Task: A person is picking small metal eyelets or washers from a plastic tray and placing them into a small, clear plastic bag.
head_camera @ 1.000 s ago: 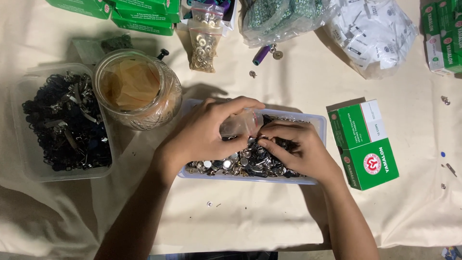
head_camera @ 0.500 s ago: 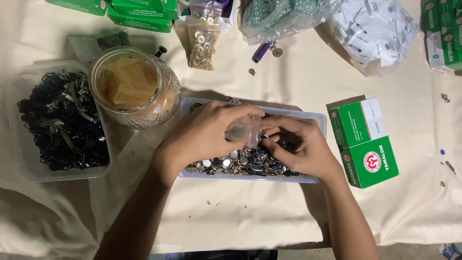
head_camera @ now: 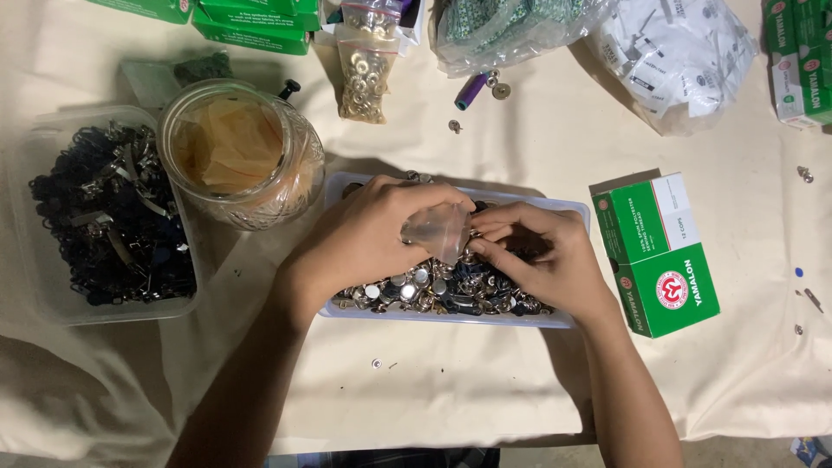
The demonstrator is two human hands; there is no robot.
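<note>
A small clear plastic bag (head_camera: 436, 232) is pinched by the left hand (head_camera: 373, 238) at frame centre, above a white tray (head_camera: 568, 319) of metal buttons (head_camera: 433, 290). Its long axis runs upper left to lower right, tip pointing down. The right hand (head_camera: 542, 256) is pinched closed at the bag's edge.

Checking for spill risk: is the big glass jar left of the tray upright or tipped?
Upright: the glass jar shows its round open mouth to the overhead camera.
</note>
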